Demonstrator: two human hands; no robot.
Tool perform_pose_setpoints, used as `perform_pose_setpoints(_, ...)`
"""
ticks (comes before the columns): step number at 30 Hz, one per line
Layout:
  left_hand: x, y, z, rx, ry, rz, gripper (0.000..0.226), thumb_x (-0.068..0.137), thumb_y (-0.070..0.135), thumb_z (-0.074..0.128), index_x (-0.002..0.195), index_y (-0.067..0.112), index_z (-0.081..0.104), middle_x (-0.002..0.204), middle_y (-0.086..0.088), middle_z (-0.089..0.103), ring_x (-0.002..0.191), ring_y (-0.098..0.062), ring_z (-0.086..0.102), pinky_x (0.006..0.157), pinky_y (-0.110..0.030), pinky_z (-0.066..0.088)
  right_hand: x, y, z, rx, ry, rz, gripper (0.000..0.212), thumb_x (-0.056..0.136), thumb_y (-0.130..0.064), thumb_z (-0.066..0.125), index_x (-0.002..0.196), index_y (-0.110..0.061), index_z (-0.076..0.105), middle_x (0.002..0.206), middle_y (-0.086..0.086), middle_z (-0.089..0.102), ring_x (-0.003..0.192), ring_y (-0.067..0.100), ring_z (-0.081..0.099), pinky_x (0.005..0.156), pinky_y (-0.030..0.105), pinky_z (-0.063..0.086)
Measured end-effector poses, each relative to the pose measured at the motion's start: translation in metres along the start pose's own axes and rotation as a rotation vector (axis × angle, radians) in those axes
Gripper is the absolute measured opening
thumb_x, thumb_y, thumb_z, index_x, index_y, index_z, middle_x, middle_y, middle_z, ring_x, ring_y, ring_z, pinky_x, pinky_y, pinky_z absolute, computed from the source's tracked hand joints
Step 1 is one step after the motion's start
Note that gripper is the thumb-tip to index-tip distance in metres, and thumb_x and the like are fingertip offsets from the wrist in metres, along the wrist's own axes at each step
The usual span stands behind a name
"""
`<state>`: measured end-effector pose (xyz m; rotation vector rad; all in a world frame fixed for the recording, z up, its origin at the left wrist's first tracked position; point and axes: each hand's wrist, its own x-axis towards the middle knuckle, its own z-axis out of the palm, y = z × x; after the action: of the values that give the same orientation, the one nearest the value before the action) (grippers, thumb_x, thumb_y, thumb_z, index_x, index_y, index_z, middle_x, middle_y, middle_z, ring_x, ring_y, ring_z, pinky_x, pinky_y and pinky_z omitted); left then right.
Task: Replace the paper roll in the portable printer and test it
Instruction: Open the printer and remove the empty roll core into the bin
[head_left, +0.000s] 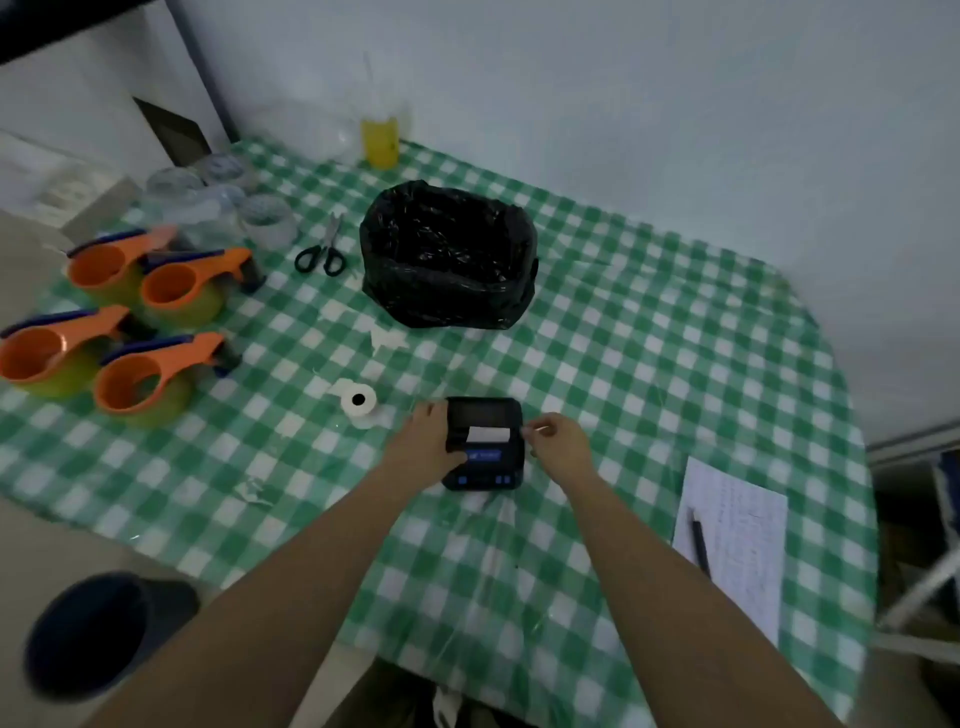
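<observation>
The portable printer (484, 443) is lying on the checked tablecloth (649, 364), white paper showing at its slot. My left hand (427, 441) is gripping its left side, fingers wrapped on. My right hand (558, 441) is pinching something small just beside its right edge. A paper roll (358, 400) is sitting nearby, left.

A single head-worn wide-angle camera looks forward and steeply down over the checked worktop (649, 364), close above both forearms, toward the wall behind; edges bow, and the dim, soft picture probably blurs finer detail.
</observation>
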<state>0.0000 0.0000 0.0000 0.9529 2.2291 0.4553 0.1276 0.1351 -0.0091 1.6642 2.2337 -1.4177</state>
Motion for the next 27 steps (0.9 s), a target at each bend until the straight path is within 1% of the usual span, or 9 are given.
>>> perform_pose_setpoints(2,0.004,-0.004,0.001,-0.080,-0.014,-0.024,0.071,0.080,0.024,0.069,0.138,0.010,0.031,0.137,-0.016,0.041,0.123,-0.032,0.047,0.099,-0.043,0.045,0.008,-0.002,-0.001,0.024,-0.062,0.057,0.009,0.082,-0.015,0.068,0.077,-0.009,0.063,0.071,0.011,0.064,0.061,0.021,0.062,0.072,0.040,0.056)
perform_pose_setpoints(6,0.006,-0.013,0.008,-0.220,-0.063,-0.037,0.071,0.079,0.017,0.069,0.139,0.012,0.032,0.139,-0.014,0.043,0.126,-0.030,0.047,0.104,-0.042,0.043,0.022,-0.016,-0.013,0.118,-0.162,0.281,0.026,0.076,0.001,0.068,0.055,-0.002,0.053,0.052,0.014,0.057,0.047,0.019,0.058,0.053,0.029,0.054)
perform_pose_setpoints(9,0.007,-0.019,0.010,-0.310,-0.043,-0.037,0.071,0.075,0.015,0.072,0.136,0.015,0.036,0.137,-0.012,0.048,0.123,-0.030,0.051,0.101,-0.050,0.045,0.030,-0.027,-0.020,0.214,-0.255,0.415,0.021,0.079,0.006,0.065,0.060,0.001,0.056,0.049,0.012,0.062,0.033,0.012,0.060,0.035,0.018,0.050)
perform_pose_setpoints(13,0.007,-0.020,0.014,-0.347,-0.010,-0.054,0.073,0.073,0.011,0.074,0.136,0.016,0.037,0.135,-0.011,0.052,0.122,-0.028,0.052,0.101,-0.051,0.045,0.033,-0.025,-0.019,0.267,-0.312,0.491,0.021,0.083,0.004,0.061,0.064,-0.001,0.058,0.033,0.003,0.060,0.029,0.009,0.058,0.036,0.018,0.051)
perform_pose_setpoints(16,0.006,-0.022,0.018,-0.377,-0.001,-0.078,0.077,0.071,0.012,0.074,0.137,0.017,0.035,0.132,-0.012,0.054,0.119,-0.030,0.054,0.099,-0.052,0.047,0.037,-0.023,-0.018,0.280,-0.307,0.503,0.020,0.081,0.006,0.063,0.063,-0.001,0.058,0.033,0.004,0.060,0.031,0.010,0.059,0.037,0.018,0.051)
perform_pose_setpoints(20,0.006,-0.022,0.020,-0.370,0.018,-0.119,0.081,0.070,0.017,0.075,0.137,0.023,0.031,0.132,-0.011,0.053,0.118,-0.031,0.055,0.099,-0.052,0.047,0.036,-0.023,-0.020,0.298,-0.307,0.468,0.018,0.079,0.005,0.066,0.063,0.000,0.060,0.055,0.009,0.066,0.056,0.016,0.062,0.041,0.020,0.054)
perform_pose_setpoints(22,0.006,-0.021,0.020,-0.409,-0.002,-0.120,0.081,0.070,0.015,0.074,0.136,0.027,0.030,0.132,-0.012,0.053,0.119,-0.030,0.054,0.099,-0.053,0.047,0.034,-0.025,-0.021,0.280,-0.295,0.412,0.018,0.078,0.006,0.067,0.063,0.001,0.059,0.064,0.014,0.062,0.058,0.017,0.060,0.044,0.021,0.055)
perform_pose_setpoints(25,0.007,-0.022,0.019,-0.407,-0.007,-0.125,0.080,0.070,0.014,0.073,0.136,0.026,0.029,0.132,-0.013,0.052,0.120,-0.030,0.053,0.098,-0.054,0.047,0.027,-0.019,-0.016,0.068,-0.175,0.176,0.016,0.076,-0.004,0.071,0.066,0.005,0.063,0.068,0.019,0.066,0.053,0.018,0.060,0.055,0.029,0.058)
perform_pose_setpoints(27,0.006,-0.022,0.021,-0.411,0.002,-0.124,0.079,0.069,0.015,0.073,0.134,0.028,0.030,0.132,-0.012,0.052,0.119,-0.030,0.053,0.098,-0.054,0.047,0.015,-0.011,-0.008,-0.119,-0.019,-0.061,0.015,0.082,-0.014,0.067,0.081,0.000,0.069,0.083,0.016,0.071,0.069,0.020,0.063,0.069,0.034,0.054)
